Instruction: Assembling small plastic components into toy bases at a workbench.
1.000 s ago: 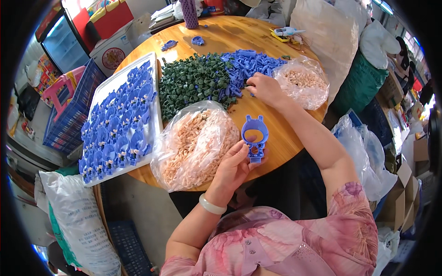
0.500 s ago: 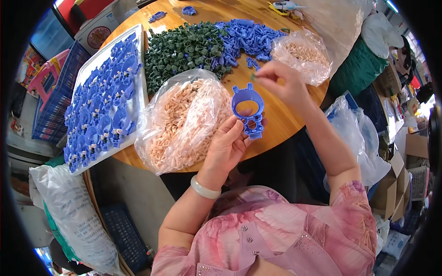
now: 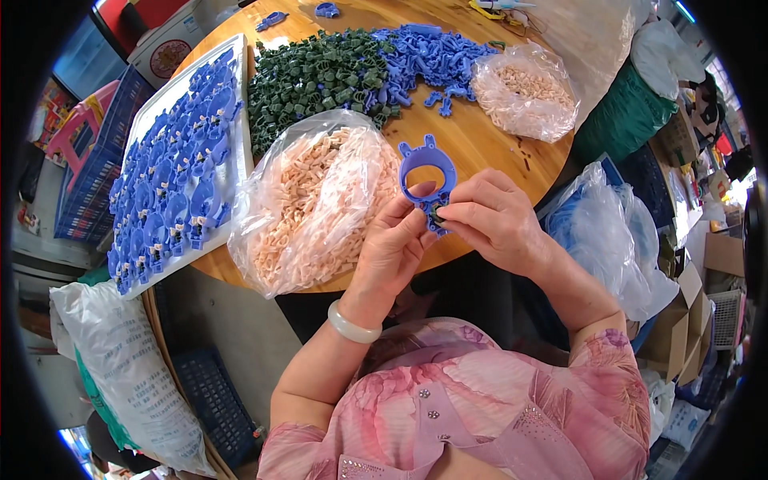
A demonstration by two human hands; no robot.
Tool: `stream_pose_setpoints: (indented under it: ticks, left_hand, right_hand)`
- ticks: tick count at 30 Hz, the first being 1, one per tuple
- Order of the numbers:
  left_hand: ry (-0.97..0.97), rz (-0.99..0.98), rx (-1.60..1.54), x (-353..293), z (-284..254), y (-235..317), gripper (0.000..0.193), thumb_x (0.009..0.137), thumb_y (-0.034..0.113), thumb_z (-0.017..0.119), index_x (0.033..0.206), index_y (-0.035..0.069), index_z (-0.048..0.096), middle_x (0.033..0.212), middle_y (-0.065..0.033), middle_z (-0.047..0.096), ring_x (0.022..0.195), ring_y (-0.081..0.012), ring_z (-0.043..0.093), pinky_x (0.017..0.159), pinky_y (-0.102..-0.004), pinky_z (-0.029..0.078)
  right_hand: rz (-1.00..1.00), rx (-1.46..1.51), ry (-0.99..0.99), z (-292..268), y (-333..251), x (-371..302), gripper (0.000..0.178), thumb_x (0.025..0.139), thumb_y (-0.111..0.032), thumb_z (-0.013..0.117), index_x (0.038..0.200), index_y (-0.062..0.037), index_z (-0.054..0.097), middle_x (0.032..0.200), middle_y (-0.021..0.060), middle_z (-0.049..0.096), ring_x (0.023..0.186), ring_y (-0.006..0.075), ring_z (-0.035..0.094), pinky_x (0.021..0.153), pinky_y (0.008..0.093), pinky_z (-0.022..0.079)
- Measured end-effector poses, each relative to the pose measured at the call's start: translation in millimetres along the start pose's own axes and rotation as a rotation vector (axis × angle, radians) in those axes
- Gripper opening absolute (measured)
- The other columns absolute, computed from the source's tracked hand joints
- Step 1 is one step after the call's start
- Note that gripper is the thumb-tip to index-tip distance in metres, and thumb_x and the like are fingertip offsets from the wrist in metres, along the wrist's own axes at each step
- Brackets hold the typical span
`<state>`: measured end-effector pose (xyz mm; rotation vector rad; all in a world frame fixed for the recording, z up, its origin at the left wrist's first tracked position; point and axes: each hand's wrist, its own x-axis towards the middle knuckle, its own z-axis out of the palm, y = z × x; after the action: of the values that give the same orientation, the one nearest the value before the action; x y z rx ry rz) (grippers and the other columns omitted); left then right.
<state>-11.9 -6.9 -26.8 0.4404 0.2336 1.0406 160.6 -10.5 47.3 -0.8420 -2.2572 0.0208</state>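
Observation:
A blue plastic figure part (image 3: pixel 439 150) with a round ring and two ear-like prongs is upright above the table's near edge. My left hand (image 3: pixel 397 238) pinches its lower body between thumb and fingers. From the right, my right hand (image 3: pixel 494 218) presses a small dark green plastic piece (image 3: pixel 438 213) against that lower body, its fingertips closed around it. The fingers hide much of the green piece. Left of my hands lies an open clear bag of peach-coloured plastic pieces (image 3: pixel 308 204). Beyond it is a heap of dark green pieces (image 3: pixel 320 80), beside a heap of blue pieces (image 3: pixel 432 60).
A white tray (image 3: pixel 242 120) at the left carries rows of blue assemblies. A second bag of peach pieces (image 3: pixel 526 92) sits at the right of the wooden table (image 3: pixel 488 144). Two blue parts lie at the far edge. White sacks, crates and cardboard boxes (image 3: pixel 680 328) surround the table.
My right hand has come down and left, bringing the green piece from above the table to the lower body of the blue part. My left hand keeps its hold, nearly in place.

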Motion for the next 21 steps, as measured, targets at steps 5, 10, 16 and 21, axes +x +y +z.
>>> stream_pose_setpoints:
  ticks: [5,10,16,21]
  left_hand:
    - [0.039,0.009,0.018,-0.7,4.6,0.6,0.037,0.090,0.009,0.054,0.125,0.001,0.047,0.111,-0.0087,0.060,0.097,-0.0146,0.061,0.081,-0.0259,0.052]
    - [0.037,0.003,0.003,-0.5,4.6,3.6,0.035,0.089,0.007,0.056,0.122,0.001,0.049,0.106,-0.0075,0.060,0.091,-0.0126,0.061,0.074,-0.0229,0.051]
    - [0.072,0.003,0.033,-2.2,8.2,1.8,0.035,0.089,0.008,0.057,0.122,0.001,0.050,0.105,-0.0061,0.060,0.088,-0.0109,0.061,0.069,-0.0206,0.051]
    - [0.083,0.018,0.031,-2.6,6.8,1.2,0.034,0.088,0.008,0.058,0.121,0.002,0.051,0.105,-0.0055,0.061,0.088,-0.0106,0.061,0.069,-0.0201,0.051]
  right_hand:
    - [0.033,-0.012,0.015,5.1,1.3,-7.3,0.022,0.067,-0.008,0.070,0.088,-0.0093,0.064,0.085,0.0031,0.056,0.077,0.0229,0.055,0.068,0.0342,0.046]
    - [-0.024,-0.146,0.017,7.3,-3.6,-11.9,0.024,0.068,-0.008,0.068,0.091,-0.0118,0.066,0.084,0.0018,0.055,0.075,0.0209,0.054,0.063,0.0330,0.044]
    - [-0.014,-0.128,0.067,11.7,-3.5,-15.9,0.026,0.067,-0.007,0.067,0.093,-0.0112,0.066,0.084,0.0011,0.055,0.074,0.0202,0.053,0.060,0.0319,0.043]
    - [-0.018,-0.013,0.080,11.3,-1.8,-11.6,0.028,0.065,-0.004,0.069,0.092,-0.0081,0.065,0.086,0.0023,0.057,0.074,0.0211,0.055,0.063,0.0312,0.045]
